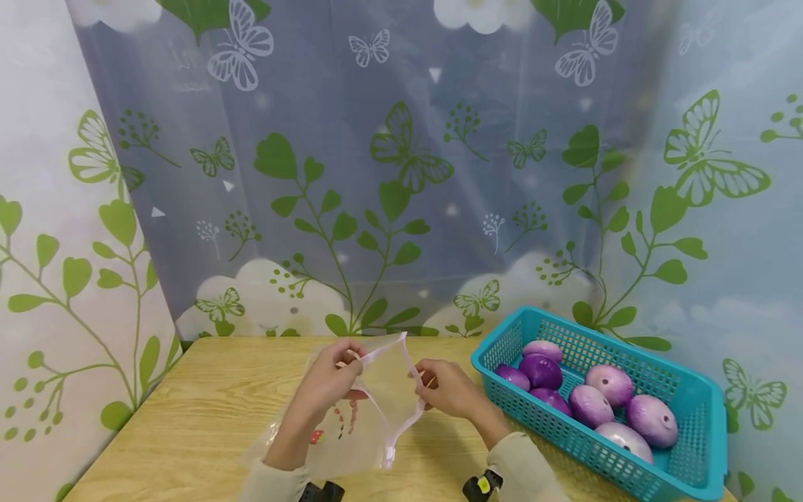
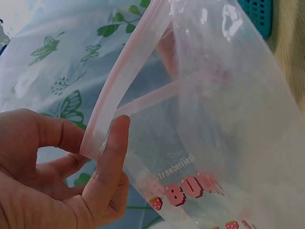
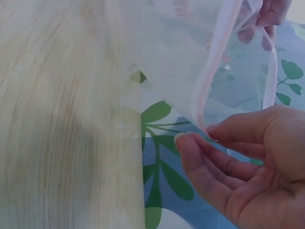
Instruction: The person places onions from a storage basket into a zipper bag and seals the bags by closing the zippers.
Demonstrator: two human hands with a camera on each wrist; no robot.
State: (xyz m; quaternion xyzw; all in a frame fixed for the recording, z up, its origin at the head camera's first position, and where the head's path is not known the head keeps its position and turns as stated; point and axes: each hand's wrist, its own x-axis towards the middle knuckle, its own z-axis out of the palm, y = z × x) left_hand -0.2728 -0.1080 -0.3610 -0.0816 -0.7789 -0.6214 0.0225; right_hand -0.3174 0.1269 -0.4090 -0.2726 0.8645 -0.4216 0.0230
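Note:
A clear plastic zip bag [image 1: 366,439] with a pink zip edge is spread at its mouth between both hands. My left hand [image 1: 325,383] pinches the zip edge on the left side, thumb and fingers on either side of it in the left wrist view. On the opposite side, my right hand [image 1: 452,389] holds the edge at its fingertips. A pink slider [image 1: 389,457] sits at the near end of the zip. Red lettering and small strawberries [image 2: 156,202] are printed on the bag, which hangs loose below the left hand.
To the right stands a teal perforated basket [image 1: 583,446] with several purple onions [image 1: 608,385] inside. Everything is on a wood-grain table [image 1: 219,376]. Behind it hangs a curtain [image 1: 489,230] printed with leaves and butterflies.

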